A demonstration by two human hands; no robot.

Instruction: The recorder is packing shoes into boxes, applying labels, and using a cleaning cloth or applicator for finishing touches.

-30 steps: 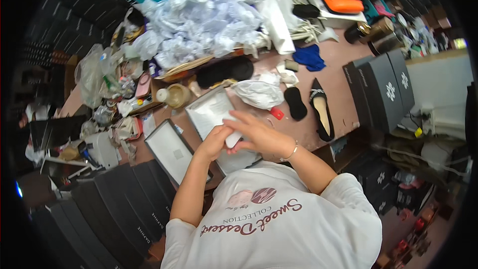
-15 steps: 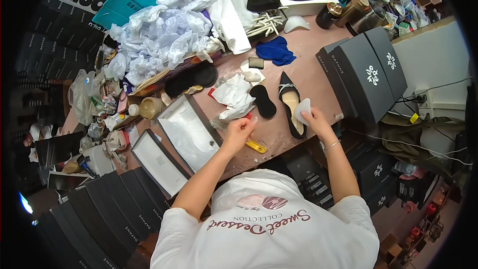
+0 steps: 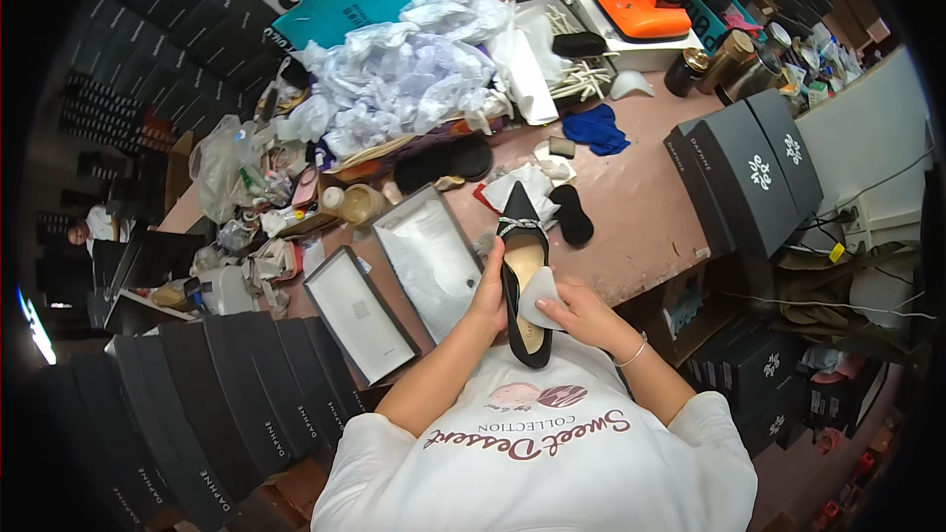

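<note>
While left hand clasps black shoe | right hand pinches pale pad

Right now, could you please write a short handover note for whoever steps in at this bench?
Left hand: grips the black pointed shoe along its side, sole down, above the table edge.
Right hand: presses a white insole pad at the shoe's opening.
Nearby: open shoebox with white paper, its lid alongside, a loose black insole.
Done: shoe picked up. Left: pad not yet seated; shoe not boxed.
</note>
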